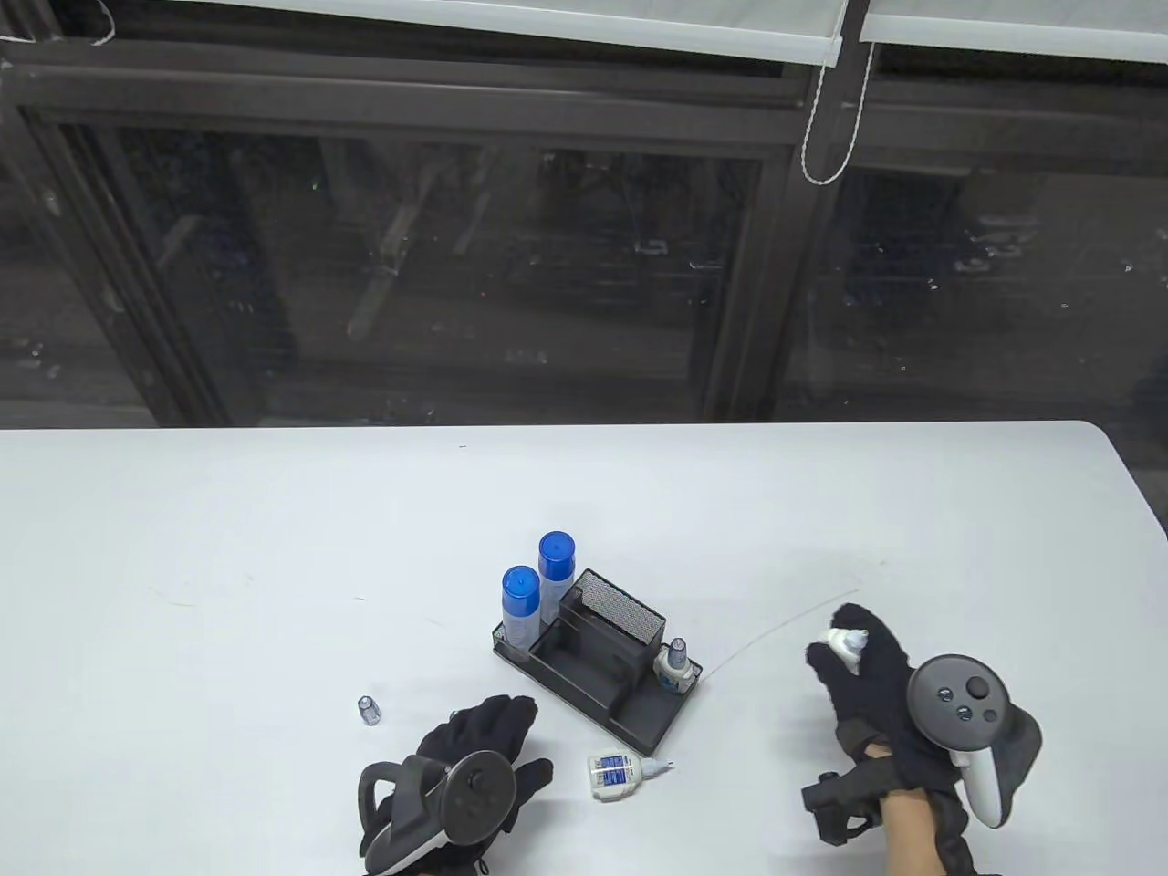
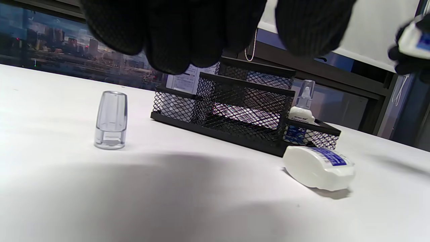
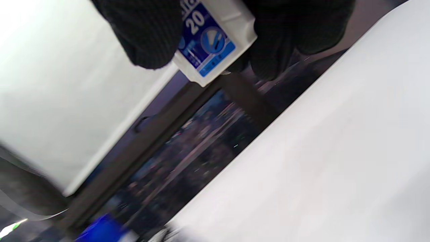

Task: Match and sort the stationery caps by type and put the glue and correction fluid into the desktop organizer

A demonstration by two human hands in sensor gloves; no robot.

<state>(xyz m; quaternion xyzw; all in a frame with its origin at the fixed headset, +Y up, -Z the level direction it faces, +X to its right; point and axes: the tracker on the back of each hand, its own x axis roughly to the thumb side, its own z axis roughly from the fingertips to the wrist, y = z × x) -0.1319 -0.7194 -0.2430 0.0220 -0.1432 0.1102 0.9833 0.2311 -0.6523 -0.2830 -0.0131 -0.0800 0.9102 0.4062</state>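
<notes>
A black mesh organizer (image 1: 630, 680) (image 2: 215, 126) stands mid-table. Two blue-capped glue bottles (image 1: 534, 584) stand in its far left end, and one capped correction fluid bottle (image 1: 674, 664) (image 2: 301, 114) stands in its right compartment. My right hand (image 1: 853, 652) is raised to the organizer's right and grips a white correction fluid bottle (image 1: 847, 641) (image 3: 210, 38) with a blue label. Another uncapped correction fluid bottle (image 1: 616, 772) (image 2: 319, 167) lies on the table in front of the organizer. A clear cap (image 1: 369, 709) (image 2: 111, 119) stands upright at the left. My left hand (image 1: 488, 735) hovers between cap and lying bottle, holding nothing.
The white table (image 1: 228, 566) ends at a far edge below dark windows, and its rounded right corner (image 1: 1109, 447) lies beyond my right hand. A blind cord (image 1: 826, 119) hangs over the window.
</notes>
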